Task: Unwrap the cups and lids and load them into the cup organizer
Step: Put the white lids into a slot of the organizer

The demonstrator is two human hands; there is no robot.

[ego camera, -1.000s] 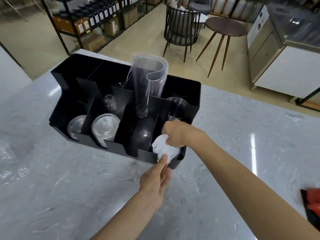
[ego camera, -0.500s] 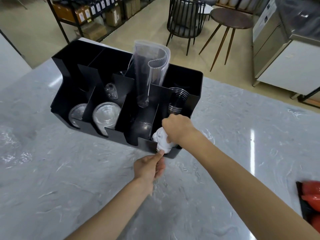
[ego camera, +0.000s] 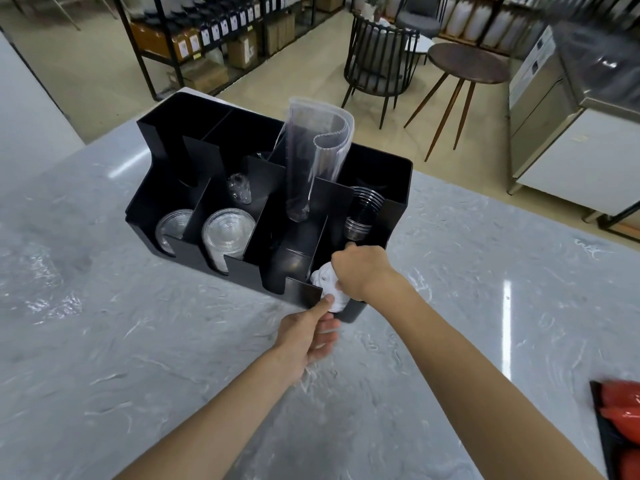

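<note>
A black cup organizer (ego camera: 166, 143) stands on the marble counter. Its front slots hold clear lids (ego camera: 227, 233), and a tall clear plastic sleeve (ego camera: 313, 154) stands upright in the middle. A stack of clear cups (ego camera: 363, 211) lies in the right rear slot. In the front right slot sits a stack of white lids (ego camera: 327, 289). My right hand (ego camera: 360, 268) grips that stack from above. My left hand (ego camera: 308, 336) is just in front of the organizer, its thumb touching the white stack from below.
The grey marble counter (ego camera: 138, 358) stretches wide on all sides. A black tray with red items (ego camera: 620, 417) lies at the right edge. Beyond the counter are a chair (ego camera: 381, 60), a round stool table (ego camera: 464, 67) and storage shelves.
My view has shifted slightly closer. My right hand has pressed the white stack a little deeper into the front right slot, and my left hand stays under it.
</note>
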